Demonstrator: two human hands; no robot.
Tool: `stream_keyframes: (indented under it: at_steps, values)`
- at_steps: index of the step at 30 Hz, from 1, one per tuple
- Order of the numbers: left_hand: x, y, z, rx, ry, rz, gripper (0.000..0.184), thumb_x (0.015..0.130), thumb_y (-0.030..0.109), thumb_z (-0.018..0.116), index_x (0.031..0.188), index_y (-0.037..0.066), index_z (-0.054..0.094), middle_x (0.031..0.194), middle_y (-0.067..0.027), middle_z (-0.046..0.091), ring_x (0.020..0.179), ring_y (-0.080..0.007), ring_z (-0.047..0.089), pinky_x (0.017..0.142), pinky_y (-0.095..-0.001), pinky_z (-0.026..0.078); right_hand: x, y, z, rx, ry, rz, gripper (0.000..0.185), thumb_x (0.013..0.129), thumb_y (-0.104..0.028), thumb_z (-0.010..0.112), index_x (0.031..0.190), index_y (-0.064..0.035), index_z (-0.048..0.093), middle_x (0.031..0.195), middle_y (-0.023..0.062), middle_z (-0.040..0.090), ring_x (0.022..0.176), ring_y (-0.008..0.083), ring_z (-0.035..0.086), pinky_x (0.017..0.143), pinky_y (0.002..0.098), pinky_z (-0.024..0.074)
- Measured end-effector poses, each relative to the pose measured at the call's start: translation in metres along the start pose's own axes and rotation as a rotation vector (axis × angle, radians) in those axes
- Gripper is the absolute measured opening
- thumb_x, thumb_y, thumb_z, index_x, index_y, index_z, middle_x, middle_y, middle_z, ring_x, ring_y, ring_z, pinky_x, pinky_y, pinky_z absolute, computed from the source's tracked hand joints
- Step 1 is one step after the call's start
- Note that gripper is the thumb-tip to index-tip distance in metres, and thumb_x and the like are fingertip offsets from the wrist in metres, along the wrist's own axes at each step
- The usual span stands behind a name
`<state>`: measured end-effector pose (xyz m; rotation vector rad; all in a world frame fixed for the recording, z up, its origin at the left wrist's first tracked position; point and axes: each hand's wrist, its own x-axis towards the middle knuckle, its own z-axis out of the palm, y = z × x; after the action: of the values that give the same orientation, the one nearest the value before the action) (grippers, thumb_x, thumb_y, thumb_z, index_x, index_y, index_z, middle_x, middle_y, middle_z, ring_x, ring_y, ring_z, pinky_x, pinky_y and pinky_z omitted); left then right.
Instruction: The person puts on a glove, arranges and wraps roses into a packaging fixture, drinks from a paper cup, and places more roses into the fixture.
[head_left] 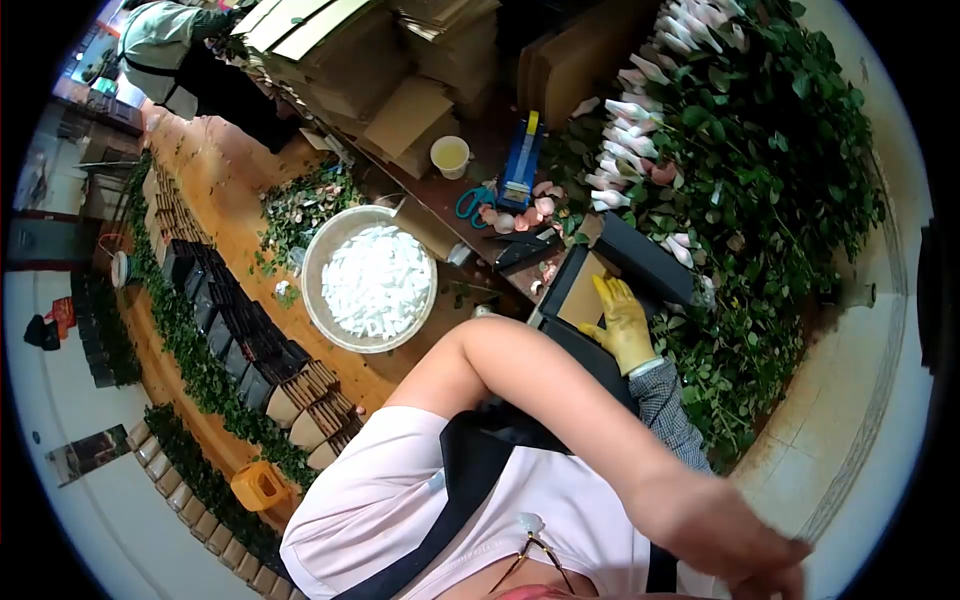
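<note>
My right hand (622,325), in a yellow glove with a checked sleeve (667,397) above the wrist, lies with its fingers spread over brown cardboard (585,298) in a black tray (572,268). Bare and blurred, my left hand (740,545) is at the lower right, its forearm crossing in front of my body. Motion smears its fingers, so I cannot make out whether it holds anything. A black box (645,262) adjoins the tray near my gloved fingertips. Pale pink roses (625,140) with leafy stems (740,140) lie beyond it.
The table bears blue scissors (474,204), a blue tape dispenser (521,170), a cup (450,156) and stacked cardboard (410,125). A tub (314,285) of small white pieces stands left of my elbow. Another person (185,65) is at the upper left.
</note>
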<state>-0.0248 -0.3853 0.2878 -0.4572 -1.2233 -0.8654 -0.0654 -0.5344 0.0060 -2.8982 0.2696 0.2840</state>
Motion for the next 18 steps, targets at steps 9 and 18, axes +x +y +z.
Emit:
stream_keyframes:
  at_steps: [9,18]
  values:
    - [-0.162,0.13,-0.096,0.927,0.941,-0.858,0.015,0.098,0.009,0.055,0.102,-0.001,0.066,0.098,-0.0094,0.067,0.095,-0.0181,0.064,0.086,-0.0331,0.051,-0.002,0.015,0.016,-0.017,-0.004,-0.002,0.087,0.077,-0.042,0.078,0.146,-0.0039,0.04,0.142,0.0216,0.05,0.135,0.0348,0.044,0.113,0.0378,0.0359]
    - [-0.372,0.189,-0.279,2.265,1.535,-0.743,0.077,0.077,0.038,0.082,0.13,-0.005,0.049,0.124,-0.0258,0.055,0.118,-0.0429,0.052,0.1,-0.0491,0.043,0.002,-0.002,-0.011,0.052,-0.107,0.063,0.087,0.078,-0.037,0.078,0.148,-0.0062,0.037,0.145,0.0252,0.045,0.138,0.0396,0.039,0.118,0.0421,0.0295]
